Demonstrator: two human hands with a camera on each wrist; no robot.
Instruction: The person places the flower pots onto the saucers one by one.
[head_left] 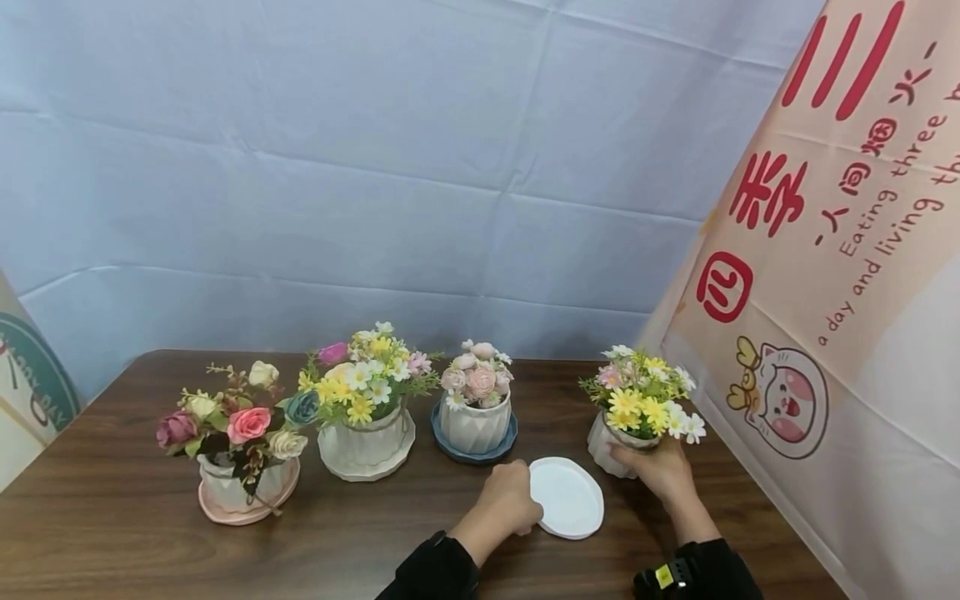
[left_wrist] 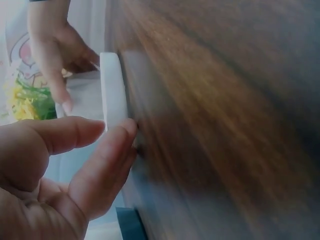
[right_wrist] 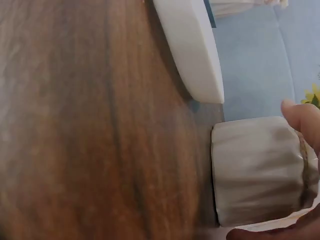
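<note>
The wooden table (head_left: pixel 112 517) carries a row of flower pots. At lower left of the head view stands a rose pot on a pink saucer (head_left: pixel 243 492); right of it, a daisy pot on a white saucer (head_left: pixel 366 450); at centre, a pot of pale pink blooms on a blue saucer (head_left: pixel 474 433).

Lower centre: the left hand (head_left: pixel 510 498) pinches the near-left edge of the loose white saucer (head_left: pixel 567 498), which lies flat on the table. The left wrist view shows the fingertips (left_wrist: pixel 125 131) closed narrowly on the rim.

Right of centre: the right hand (head_left: pixel 660 468) grips the white pot of yellow daisies (head_left: pixel 611 446), fingers curled around its wall. The pot stands directly on the table, just beside the saucer's far-right edge; the right wrist view shows a small gap between them.

Step in hand, as judged: bringing together saucer and pot. The next move likely calls for lifting the pot clear, keeping it upright, while the left hand steadies the saucer, then centring the pot on it.
</note>
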